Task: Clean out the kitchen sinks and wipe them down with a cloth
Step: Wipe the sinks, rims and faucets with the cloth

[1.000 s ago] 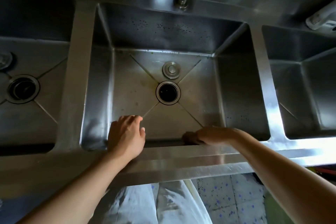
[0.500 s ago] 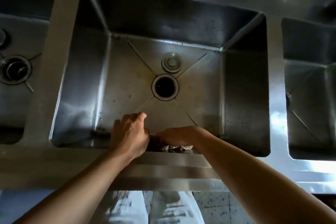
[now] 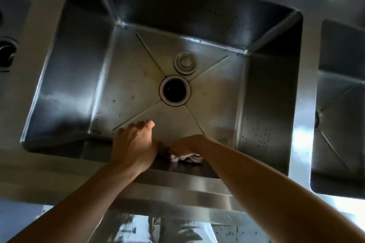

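Middle sink [image 3: 75, 77], right hand [image 3: 188, 145] gripping crumpled cloth [image 3: 185, 157] – fingers hidden, left hand [image 3: 133, 147] alongside, fingers loosely bent – grip indeterminate, faucet cropped.

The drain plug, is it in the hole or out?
Out. The drain plug lies on the sink floor beside the open, dark drain hole.

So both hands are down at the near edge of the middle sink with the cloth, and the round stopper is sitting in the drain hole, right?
Not quite. In the head view the round stopper lies on the sink floor just behind the drain hole, which is open. The rest holds: left hand and right hand are at the middle sink's near edge with the cloth.
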A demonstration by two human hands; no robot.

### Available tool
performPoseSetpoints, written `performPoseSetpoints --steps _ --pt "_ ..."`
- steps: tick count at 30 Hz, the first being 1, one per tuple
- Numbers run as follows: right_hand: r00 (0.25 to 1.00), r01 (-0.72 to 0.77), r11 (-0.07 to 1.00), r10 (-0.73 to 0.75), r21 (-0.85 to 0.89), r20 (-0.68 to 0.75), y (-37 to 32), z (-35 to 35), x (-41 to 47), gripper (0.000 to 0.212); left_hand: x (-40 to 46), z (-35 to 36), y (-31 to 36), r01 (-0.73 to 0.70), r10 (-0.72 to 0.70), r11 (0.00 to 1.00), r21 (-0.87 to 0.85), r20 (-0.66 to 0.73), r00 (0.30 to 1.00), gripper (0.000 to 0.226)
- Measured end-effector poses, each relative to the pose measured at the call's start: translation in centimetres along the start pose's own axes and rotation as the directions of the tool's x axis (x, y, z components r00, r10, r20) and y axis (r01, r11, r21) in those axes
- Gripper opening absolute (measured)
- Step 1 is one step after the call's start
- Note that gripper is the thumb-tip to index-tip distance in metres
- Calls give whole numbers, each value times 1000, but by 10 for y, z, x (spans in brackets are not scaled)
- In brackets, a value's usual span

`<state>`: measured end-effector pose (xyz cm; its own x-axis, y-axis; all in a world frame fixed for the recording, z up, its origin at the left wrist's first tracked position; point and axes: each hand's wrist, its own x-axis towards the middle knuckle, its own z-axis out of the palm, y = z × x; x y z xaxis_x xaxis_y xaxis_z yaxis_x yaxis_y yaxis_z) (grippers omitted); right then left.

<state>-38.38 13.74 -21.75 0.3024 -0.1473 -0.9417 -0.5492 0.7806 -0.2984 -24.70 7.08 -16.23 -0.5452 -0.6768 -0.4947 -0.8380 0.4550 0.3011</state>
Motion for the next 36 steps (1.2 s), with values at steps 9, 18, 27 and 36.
performPoseSetpoints --steps 9,18,27,36 --pt "1000 -21 945 19 -326 -10 59 -17 12 38 2 7 -4 24 -24 1000 4 -31 999 32" --pt "974 -199 854 117 -481 -196 124 -22 -17 39 5 8 10 48 -46 989 139 -18 999 28" --pt "971 -161 898 71 -409 -227 114 -9 -90 43 -19 35 77 -114 114 992 60 1 993 31" --pt "961 -132 923 30 -361 -277 103 4 -145 30 -15 34 73 -61 63 998 -36 72 995 31"
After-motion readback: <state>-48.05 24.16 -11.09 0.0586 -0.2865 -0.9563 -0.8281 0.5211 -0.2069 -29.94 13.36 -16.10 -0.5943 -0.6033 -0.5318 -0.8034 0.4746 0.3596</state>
